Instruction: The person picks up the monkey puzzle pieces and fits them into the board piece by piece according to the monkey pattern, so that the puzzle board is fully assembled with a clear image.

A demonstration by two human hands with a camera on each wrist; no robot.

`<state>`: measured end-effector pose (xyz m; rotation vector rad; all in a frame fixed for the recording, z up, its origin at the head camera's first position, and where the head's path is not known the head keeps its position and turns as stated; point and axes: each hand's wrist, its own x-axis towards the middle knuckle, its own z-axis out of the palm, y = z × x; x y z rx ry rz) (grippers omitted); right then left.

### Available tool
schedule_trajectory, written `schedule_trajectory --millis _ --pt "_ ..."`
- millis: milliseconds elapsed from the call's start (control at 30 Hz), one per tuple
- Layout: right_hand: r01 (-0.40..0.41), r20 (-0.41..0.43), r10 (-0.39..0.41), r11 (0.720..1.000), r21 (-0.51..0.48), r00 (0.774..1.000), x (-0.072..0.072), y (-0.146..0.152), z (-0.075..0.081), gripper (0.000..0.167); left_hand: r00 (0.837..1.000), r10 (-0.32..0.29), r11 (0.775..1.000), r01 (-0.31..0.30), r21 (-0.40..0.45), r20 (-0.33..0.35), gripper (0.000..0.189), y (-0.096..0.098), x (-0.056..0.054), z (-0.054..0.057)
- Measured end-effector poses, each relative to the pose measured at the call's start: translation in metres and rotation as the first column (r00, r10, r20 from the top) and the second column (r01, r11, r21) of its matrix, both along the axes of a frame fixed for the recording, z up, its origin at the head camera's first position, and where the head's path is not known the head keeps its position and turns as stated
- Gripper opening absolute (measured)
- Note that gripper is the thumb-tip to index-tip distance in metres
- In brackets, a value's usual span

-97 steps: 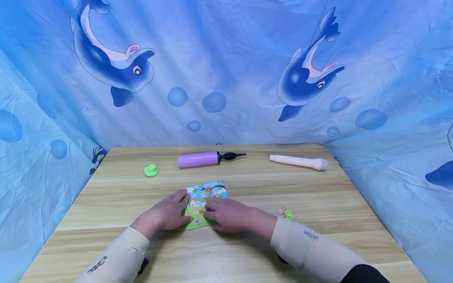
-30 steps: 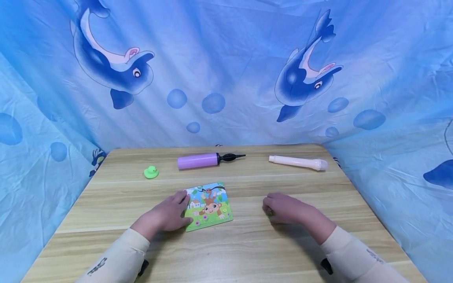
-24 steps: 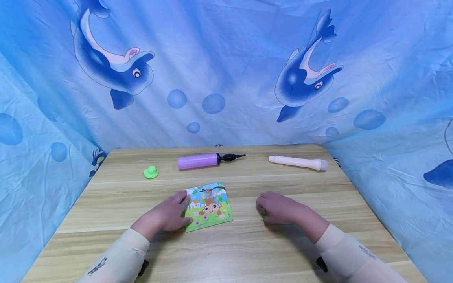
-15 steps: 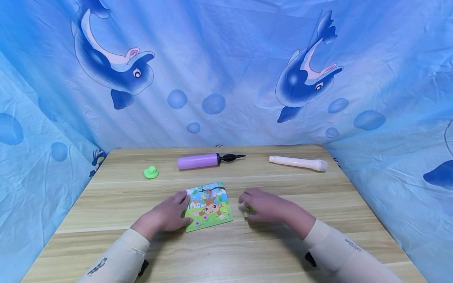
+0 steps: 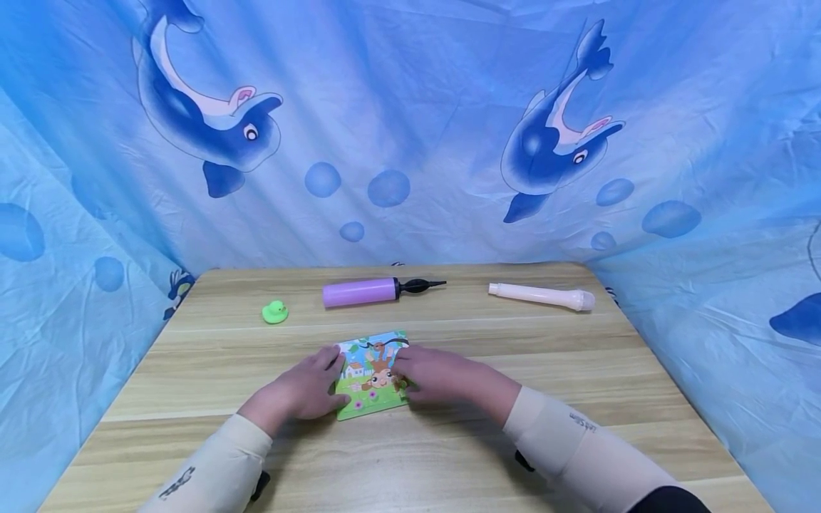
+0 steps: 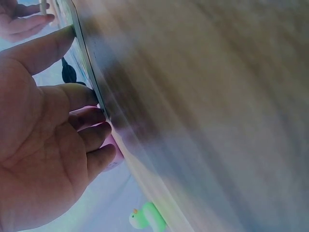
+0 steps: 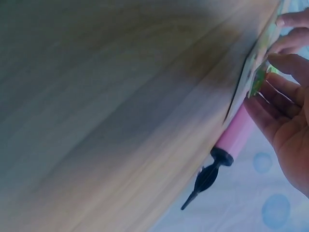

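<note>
A square picture puzzle (image 5: 365,388) with an upside-down monkey, a house and flowers lies flat on the wooden table. My left hand (image 5: 304,386) rests at its left edge, thumb and fingertips touching the border. Over the right part of the board is my right hand (image 5: 442,375), which covers that side in the head view. Between its thumb and fingers it pinches a small green puzzle piece (image 7: 259,79), seen in the right wrist view close over the board.
Along the back of the table (image 5: 385,463) lie a purple hand pump (image 5: 360,292) with a black nozzle and a pale pink toy microphone (image 5: 541,296). A green rubber duck (image 5: 275,312) sits at the back left. A blue dolphin-print curtain (image 5: 423,107) surrounds the table.
My right hand went from the puzzle to the loose piece on the right, took hold of it and carried it left, back over the board. The left hand stays at the edge.
</note>
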<state>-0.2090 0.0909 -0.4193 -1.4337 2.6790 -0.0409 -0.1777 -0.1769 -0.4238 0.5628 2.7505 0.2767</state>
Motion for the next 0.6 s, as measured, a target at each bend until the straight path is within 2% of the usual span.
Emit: schedule_trajectory --millis 133,367,600 --pt "-0.049 -0.035 0.05 0.998 0.028 0.998 -0.002 -0.009 -0.006 0.015 1.0 0.001 1.0 -0.001 -0.003 -0.001 0.082 0.0 0.0 0.0" --pt "-0.076 -0.032 0.077 0.997 0.029 0.997 -0.002 -0.011 -0.01 0.018 1.0 0.001 1.0 -0.001 -0.004 -0.002 0.082 0.0 -0.001 -0.003" --pt "-0.054 -0.045 0.055 0.998 0.023 0.997 0.006 0.0 -0.012 0.029 1.0 0.01 1.0 -0.01 0.016 -0.008 0.082 -0.001 0.0 -0.006"
